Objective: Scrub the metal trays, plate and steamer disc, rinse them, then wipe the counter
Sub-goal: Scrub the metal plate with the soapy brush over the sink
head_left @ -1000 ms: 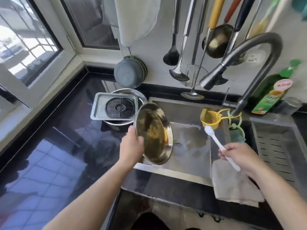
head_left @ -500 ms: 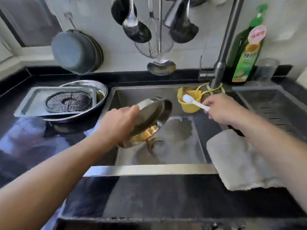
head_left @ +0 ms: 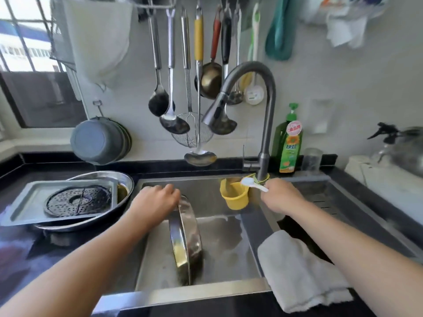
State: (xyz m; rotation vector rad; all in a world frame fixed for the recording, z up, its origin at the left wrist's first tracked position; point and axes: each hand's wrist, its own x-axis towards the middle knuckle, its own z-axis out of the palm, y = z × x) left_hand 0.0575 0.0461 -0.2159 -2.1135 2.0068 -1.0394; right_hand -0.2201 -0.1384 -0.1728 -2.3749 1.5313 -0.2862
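Note:
My left hand [head_left: 155, 202] grips the top rim of a round metal plate [head_left: 186, 241], which stands on edge on the sink [head_left: 229, 245] floor with yellowish residue inside. My right hand [head_left: 282, 197] holds a white spoon [head_left: 251, 183] over a yellow cup [head_left: 234, 194] hanging at the sink's back. On the left counter a rectangular metal tray [head_left: 27, 207] carries the dark perforated steamer disc [head_left: 79, 201] and rests on an oval metal tray [head_left: 123, 179].
A faucet [head_left: 263, 110] arches over the sink, its spray head pointing left. A green detergent bottle [head_left: 289, 143] and a glass stand behind. A white cloth [head_left: 299, 271] drapes over the sink divider. Ladles and a strainer [head_left: 192, 131] hang on the wall.
My left hand has lowered the plate from tilted in the air to standing on edge in the sink. My right hand has brought the spoon to the yellow cup. The view has tilted up.

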